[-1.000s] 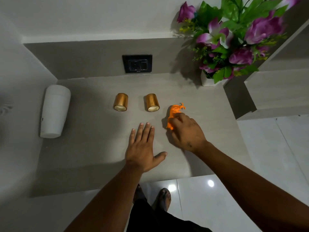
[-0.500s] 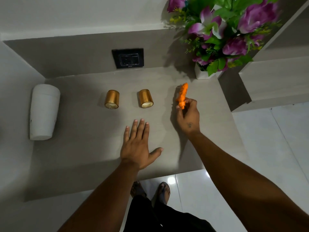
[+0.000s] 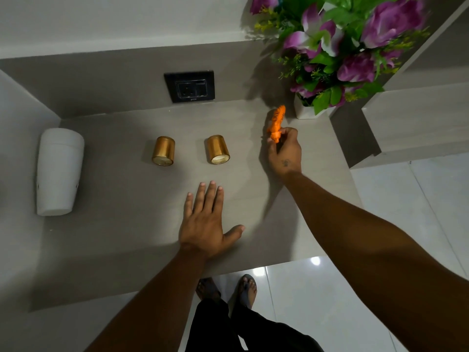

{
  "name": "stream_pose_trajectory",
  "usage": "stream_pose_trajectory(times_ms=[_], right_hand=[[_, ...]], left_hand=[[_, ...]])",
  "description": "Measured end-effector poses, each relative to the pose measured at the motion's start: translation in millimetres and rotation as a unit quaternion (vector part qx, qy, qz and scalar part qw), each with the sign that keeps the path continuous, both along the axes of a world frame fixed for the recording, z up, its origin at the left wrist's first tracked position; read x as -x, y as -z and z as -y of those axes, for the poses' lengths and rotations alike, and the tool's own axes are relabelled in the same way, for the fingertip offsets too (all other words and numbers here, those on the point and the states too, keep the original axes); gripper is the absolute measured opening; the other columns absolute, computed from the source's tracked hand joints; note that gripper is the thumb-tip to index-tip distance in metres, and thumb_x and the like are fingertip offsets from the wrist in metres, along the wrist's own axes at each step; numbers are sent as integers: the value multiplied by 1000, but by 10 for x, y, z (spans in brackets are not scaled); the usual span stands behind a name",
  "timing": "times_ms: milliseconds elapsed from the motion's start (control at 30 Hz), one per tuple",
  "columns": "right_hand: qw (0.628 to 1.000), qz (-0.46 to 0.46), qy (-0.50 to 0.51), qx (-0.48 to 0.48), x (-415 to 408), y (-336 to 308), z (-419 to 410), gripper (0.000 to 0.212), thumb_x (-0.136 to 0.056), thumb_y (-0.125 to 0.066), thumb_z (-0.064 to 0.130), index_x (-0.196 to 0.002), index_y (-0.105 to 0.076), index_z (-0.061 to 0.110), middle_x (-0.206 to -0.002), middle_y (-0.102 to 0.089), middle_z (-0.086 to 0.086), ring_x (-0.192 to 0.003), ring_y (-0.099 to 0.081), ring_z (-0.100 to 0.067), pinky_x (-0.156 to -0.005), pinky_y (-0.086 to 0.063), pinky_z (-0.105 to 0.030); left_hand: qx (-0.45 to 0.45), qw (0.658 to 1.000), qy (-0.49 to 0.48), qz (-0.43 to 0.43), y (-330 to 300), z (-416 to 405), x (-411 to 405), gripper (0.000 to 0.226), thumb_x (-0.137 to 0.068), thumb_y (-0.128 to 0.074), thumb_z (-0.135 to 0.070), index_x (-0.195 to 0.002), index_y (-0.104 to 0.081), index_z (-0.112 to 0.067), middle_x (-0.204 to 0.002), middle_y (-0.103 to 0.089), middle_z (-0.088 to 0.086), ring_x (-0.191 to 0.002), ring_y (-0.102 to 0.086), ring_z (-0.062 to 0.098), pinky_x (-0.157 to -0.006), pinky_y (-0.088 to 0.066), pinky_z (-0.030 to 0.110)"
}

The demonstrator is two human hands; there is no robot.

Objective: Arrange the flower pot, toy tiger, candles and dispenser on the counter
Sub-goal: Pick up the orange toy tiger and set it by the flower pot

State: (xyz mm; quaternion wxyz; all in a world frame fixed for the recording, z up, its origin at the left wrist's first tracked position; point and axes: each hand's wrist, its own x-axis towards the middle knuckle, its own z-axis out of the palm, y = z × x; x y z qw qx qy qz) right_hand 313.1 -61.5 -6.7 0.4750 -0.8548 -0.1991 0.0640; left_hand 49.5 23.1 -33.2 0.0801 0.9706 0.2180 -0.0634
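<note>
My right hand (image 3: 285, 151) pinches the orange toy tiger (image 3: 276, 123) by one end, holding it above the grey counter (image 3: 127, 224), just left of the white flower pot (image 3: 305, 111) with purple flowers. Two gold candles (image 3: 163, 151) (image 3: 218, 149) stand side by side at mid-counter. A white dispenser (image 3: 58, 171) sits at the far left by the side wall. Fingers spread, my left hand (image 3: 205, 222) lies flat on the counter in front of the candles, holding nothing.
A black wall socket (image 3: 189, 86) sits on the back wall above the candles. A raised grey ledge (image 3: 411, 118) bounds the counter on the right. White floor tiles and my feet (image 3: 228, 288) show below the counter's front edge.
My right hand lifted the tiger off the counter and carried it back toward the flower pot. My left hand stayed flat in place.
</note>
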Motion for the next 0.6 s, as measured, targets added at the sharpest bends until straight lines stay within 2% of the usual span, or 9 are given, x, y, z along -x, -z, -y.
stream_pose_trajectory(times_ms=[100, 167, 233, 300, 333, 400, 467, 533, 600], right_hand=[[1000, 2, -6, 0, -7, -11, 12, 19, -97, -54, 25, -112, -45, 19, -97, -62, 0, -84, -59, -17, -76, -47, -33], [1000, -6, -6, -4, -10, -18, 18, 24, -96, -56, 26, -116, -46, 17, -101, -63, 0, -88, -59, -17, -83, -51, -39], [999, -35, -10, -9, 12, -13, 35, 41, -94, -63, 29, -127, -43, 17, -114, -60, 0, -100, -58, -13, -95, -50, -37], [997, -75, -12, 4, 116, 20, 103, 67, -91, -69, 37, -144, -31, 18, -138, -51, -3, -122, -49, -14, -106, -41, -29], [997, -78, -13, 17, 213, 50, 162, 74, -91, -68, 43, -148, -27, 20, -147, -45, -3, -130, -44, -16, -107, -36, -27], [997, -42, -29, 53, 467, 102, 310, 70, -95, -59, 50, -150, -26, 23, -152, -41, -3, -135, -42, -20, -105, -33, -27], [991, 22, -63, 116, 721, 139, 473, 63, -99, -50, 53, -150, -28, 23, -154, -40, -5, -140, -39, -24, -111, -33, -33], [964, 97, -124, 213, 1006, 169, 620, 64, -102, -38, 55, -153, -30, 16, -161, -31, -11, -149, -24, -29, -122, -21, -44], [929, 141, -177, 293, 1276, 189, 712, 72, -103, -25, 60, -156, -24, 11, -165, -19, -15, -154, -7, -30, -124, -6, -49]], left_hand=[[1, 1000, -1, -1, 8, 3, -2, 109, -83, -13, -90, -162, 1, -17, -172, 6, 7, -157, 13, 28, -126, -2, 57], [1, 1000, 0, 2, 3, 5, -5, 109, -83, -13, -90, -162, 1, -17, -172, 5, 7, -157, 13, 28, -126, -3, 57], [0, 1000, -1, 6, -4, 8, -3, 108, -83, -13, -90, -162, 0, -17, -172, 5, 7, -157, 11, 28, -126, -5, 58], [0, 1000, -2, 10, -11, 9, 2, 106, -85, -12, -89, -162, -2, -17, -171, 4, 8, -157, 10, 29, -126, -6, 58], [-1, 1000, -3, 13, -11, 13, 9, 104, -87, -12, -87, -162, -2, -16, -171, 3, 8, -158, 9, 29, -126, -6, 59], [-6, 1000, -6, 14, -16, 24, 18, 98, -91, -11, -83, -162, -4, -16, -171, 0, 9, -158, 7, 30, -126, -7, 58], [-9, 1000, -6, 8, -44, 41, 9, 92, -94, -8, -78, -162, -3, -17, -171, -1, 10, -158, 6, 30, -126, -6, 58], [-10, 1000, -17, 1, -94, 67, 34, 89, -95, -7, -76, -162, -3, -18, -172, -3, 10, -158, 5, 30, -127, -5, 56], [-7, 999, -53, -7, -129, 95, 112, 90, -95, -8, -76, -162, -3, -18, -171, -4, 11, -158, 5, 31, -127, -4, 55]])
